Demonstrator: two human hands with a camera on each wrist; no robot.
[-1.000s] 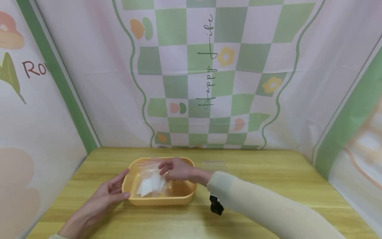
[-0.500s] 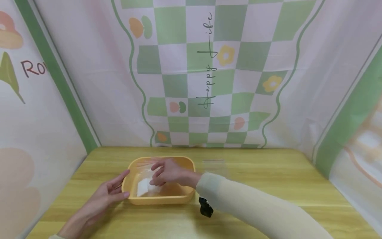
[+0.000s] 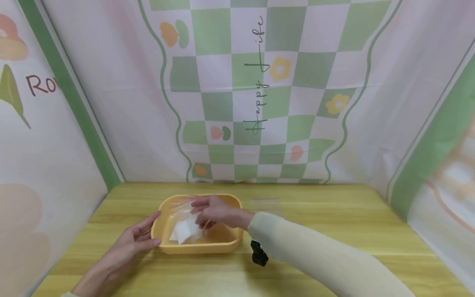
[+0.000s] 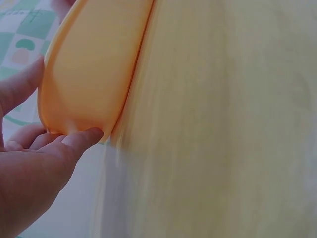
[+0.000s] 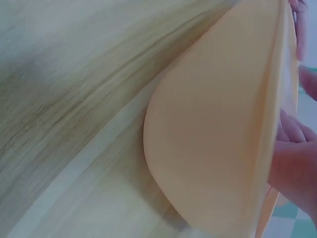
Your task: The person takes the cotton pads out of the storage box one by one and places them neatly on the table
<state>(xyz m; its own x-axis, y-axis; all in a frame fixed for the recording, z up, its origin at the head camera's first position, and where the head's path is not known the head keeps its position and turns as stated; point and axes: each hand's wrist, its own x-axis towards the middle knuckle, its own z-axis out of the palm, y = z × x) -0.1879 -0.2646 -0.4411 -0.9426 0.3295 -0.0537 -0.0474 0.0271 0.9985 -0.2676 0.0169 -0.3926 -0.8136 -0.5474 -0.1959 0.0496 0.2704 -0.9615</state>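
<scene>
Underneath everything lies a wooden table (image 3: 334, 231), and on its left half sits a yellow tub (image 3: 222, 243). Next, the left hand (image 3: 128, 243) rests relaxed and open against the tub's left wall, gripping nothing. Inside the tub, the right hand (image 3: 213, 211) curls its fingers on a clear plastic bag (image 3: 185, 227) with white contents. Smaller still, another clear bag (image 3: 265, 203) lies flat just right of the tub.
</scene>
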